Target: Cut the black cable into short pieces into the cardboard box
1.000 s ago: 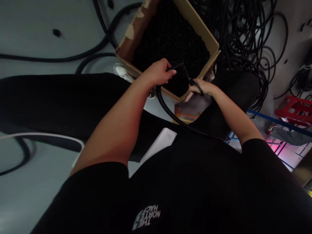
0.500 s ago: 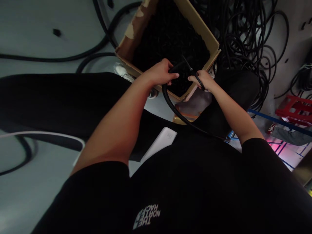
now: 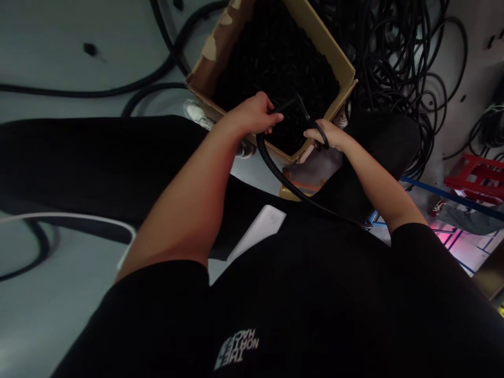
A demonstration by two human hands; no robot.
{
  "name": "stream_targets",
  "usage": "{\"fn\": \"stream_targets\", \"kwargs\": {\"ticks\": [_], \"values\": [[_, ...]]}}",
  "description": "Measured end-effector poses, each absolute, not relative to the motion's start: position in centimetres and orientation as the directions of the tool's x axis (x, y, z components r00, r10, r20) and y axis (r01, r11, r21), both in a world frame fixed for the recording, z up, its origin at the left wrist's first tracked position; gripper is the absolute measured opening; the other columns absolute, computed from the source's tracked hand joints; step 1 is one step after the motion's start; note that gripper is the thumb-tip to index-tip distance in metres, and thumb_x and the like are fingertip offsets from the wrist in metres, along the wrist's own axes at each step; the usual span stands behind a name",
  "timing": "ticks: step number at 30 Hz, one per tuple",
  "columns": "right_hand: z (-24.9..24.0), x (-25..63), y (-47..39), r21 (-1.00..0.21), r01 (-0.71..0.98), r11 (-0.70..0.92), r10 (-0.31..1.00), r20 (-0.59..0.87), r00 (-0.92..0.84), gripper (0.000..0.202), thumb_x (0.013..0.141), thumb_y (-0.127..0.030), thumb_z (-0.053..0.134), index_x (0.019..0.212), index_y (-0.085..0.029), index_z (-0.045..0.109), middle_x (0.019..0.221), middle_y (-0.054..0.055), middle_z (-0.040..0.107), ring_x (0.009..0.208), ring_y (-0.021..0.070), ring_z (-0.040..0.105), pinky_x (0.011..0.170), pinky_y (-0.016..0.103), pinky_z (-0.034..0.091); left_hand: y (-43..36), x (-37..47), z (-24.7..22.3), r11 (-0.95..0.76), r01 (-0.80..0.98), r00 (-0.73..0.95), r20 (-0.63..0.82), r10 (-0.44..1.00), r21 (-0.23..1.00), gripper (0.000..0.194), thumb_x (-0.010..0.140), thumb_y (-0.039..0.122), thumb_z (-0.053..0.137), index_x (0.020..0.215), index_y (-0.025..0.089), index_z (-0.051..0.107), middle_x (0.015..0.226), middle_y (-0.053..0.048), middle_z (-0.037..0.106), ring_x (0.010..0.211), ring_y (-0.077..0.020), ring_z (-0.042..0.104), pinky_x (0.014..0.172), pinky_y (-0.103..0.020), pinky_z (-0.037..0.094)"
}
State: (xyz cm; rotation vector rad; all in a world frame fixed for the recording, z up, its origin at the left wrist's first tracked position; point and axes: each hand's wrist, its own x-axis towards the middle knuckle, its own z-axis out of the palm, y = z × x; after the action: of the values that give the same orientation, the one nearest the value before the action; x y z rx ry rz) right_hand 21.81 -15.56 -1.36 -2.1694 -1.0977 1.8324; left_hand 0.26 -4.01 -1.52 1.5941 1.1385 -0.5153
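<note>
My left hand is closed around a thick black tube near its end. From there the tube bends down and runs across my lap to the right. My right hand grips black-handled scissors, blades pointing up and left at the end of the tube. Whether the blades touch the tube is too dark to tell. Both hands are over the near corner of a cardboard box, which holds a mass of small dark pieces.
A tangle of black tubing lies right of the box. A white power bank rests on my lap, and a white cord crosses at left. A red plastic stool stands at the right.
My left hand has shifted slightly left, drawing the tube's end back toward the scissor blades. The scissors in my right hand have turned a little and hardly moved otherwise.
</note>
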Motion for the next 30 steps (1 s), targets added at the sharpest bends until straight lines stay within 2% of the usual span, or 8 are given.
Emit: {"fn": "stream_targets", "kwargs": {"ticks": [3, 6, 11, 16, 20, 25, 28, 30], "values": [[-1.1, 21.4, -15.4, -0.523, 0.443, -0.728, 0.572, -0.82, -0.028, 0.034, 0.098, -0.012, 0.083, 0.082, -0.025, 0.057, 0.064, -0.002, 0.057, 0.069, 0.0198, 0.06, 0.064, 0.028, 0.053, -4.2, 0.3, -1.7, 0.021, 0.857, 0.457, -0.779, 0.429, 0.514, 0.047, 0.127, 0.028, 0.065, 0.17, 0.009, 0.06, 0.123, -0.012, 0.088, 0.105, -0.0257, 0.081, 0.106, -0.038, 0.062], [-0.9, 21.3, -15.3, -0.513, 0.464, -0.723, 0.567, -0.823, -0.026, 0.035, 0.096, -0.012, 0.085, 0.081, -0.025, 0.056, 0.064, -0.002, 0.058, 0.068, 0.0184, 0.059, 0.064, 0.027, 0.052, -4.4, 0.2, -2.0, 0.045, 0.834, 0.457, -0.733, 0.504, 0.551, 0.048, 0.126, 0.027, 0.067, 0.17, 0.011, 0.059, 0.121, -0.013, 0.089, 0.106, -0.0283, 0.081, 0.106, -0.043, 0.064], [-1.2, 21.5, -15.5, -0.554, 0.45, -0.7, 0.587, -0.806, -0.078, 0.037, 0.1, -0.021, 0.088, 0.081, -0.025, 0.056, 0.062, -0.003, 0.058, 0.064, 0.0154, 0.058, 0.06, 0.025, 0.046, -4.8, 0.4, -3.0, 0.058, 0.748, 0.558, -0.674, 0.485, 0.661, 0.038, 0.119, 0.02, 0.071, 0.157, 0.015, 0.071, 0.112, -0.009, 0.087, 0.096, -0.026, 0.08, 0.098, -0.043, 0.065], [-0.9, 21.6, -15.3, -0.509, 0.441, -0.739, 0.592, -0.803, 0.066, 0.042, 0.109, -0.031, 0.085, 0.081, -0.026, 0.054, 0.056, -0.005, 0.051, 0.057, 0.0153, 0.054, 0.054, 0.025, 0.043, -4.9, 0.3, -4.4, 0.118, 0.707, 0.568, -0.659, 0.493, 0.697, 0.036, 0.116, 0.017, 0.077, 0.152, 0.016, 0.069, 0.099, -0.003, 0.078, 0.085, -0.0203, 0.074, 0.088, -0.037, 0.062], [-0.5, 21.7, -15.1, -0.469, 0.412, -0.781, 0.567, -0.809, 0.153, 0.041, 0.11, -0.027, 0.082, 0.082, -0.026, 0.051, 0.055, -0.006, 0.047, 0.053, 0.0126, 0.047, 0.05, 0.024, 0.035, -4.7, 0.0, -5.0, 0.161, 0.743, 0.521, -0.713, 0.47, 0.649, 0.05, 0.113, 0.025, 0.082, 0.16, 0.014, 0.066, 0.092, -0.001, 0.078, 0.094, -0.0253, 0.083, 0.093, -0.04, 0.064], [-2.3, 21.8, -15.3, -0.412, 0.447, -0.794, 0.522, -0.839, 0.155, 0.037, 0.097, -0.03, 0.09, 0.083, -0.026, 0.056, 0.053, -0.006, 0.044, 0.051, 0.0143, 0.047, 0.048, 0.026, 0.036, -4.7, 0.1, -5.0, 0.039, 0.821, 0.494, -0.743, 0.451, 0.57, 0.057, 0.115, 0.056, 0.079, 0.155, 0.016, 0.075, 0.084, -0.001, 0.08, 0.117, -0.0296, 0.088, 0.107, -0.041, 0.063], [-5.2, 20.9, -15.0, -0.373, 0.472, -0.799, 0.507, -0.839, 0.196, 0.033, 0.093, -0.024, 0.088, 0.08, -0.025, 0.057, 0.055, -0.004, 0.047, 0.052, 0.0147, 0.049, 0.049, 0.026, 0.036, -5.2, 0.6, -5.5, -0.085, 0.877, 0.46, -0.773, 0.437, 0.473, 0.071, 0.118, 0.063, 0.07, 0.163, 0.008, 0.072, 0.094, -0.004, 0.086, 0.127, -0.0289, 0.086, 0.112, -0.041, 0.061], [-7.6, 19.8, -14.7, -0.368, 0.473, -0.801, 0.487, -0.859, 0.157, 0.034, 0.092, -0.02, 0.086, 0.077, -0.025, 0.056, 0.055, -0.004, 0.047, 0.053, 0.0138, 0.047, 0.049, 0.025, 0.036, -5.6, 0.9, -6.4, -0.133, 0.911, 0.406, -0.797, 0.448, 0.389, 0.085, 0.113, 0.068, 0.075, 0.167, 0.001, 0.069, 0.109, -0.015, 0.092, 0.139, -0.0358, 0.084, 0.116, -0.046, 0.063]]}}
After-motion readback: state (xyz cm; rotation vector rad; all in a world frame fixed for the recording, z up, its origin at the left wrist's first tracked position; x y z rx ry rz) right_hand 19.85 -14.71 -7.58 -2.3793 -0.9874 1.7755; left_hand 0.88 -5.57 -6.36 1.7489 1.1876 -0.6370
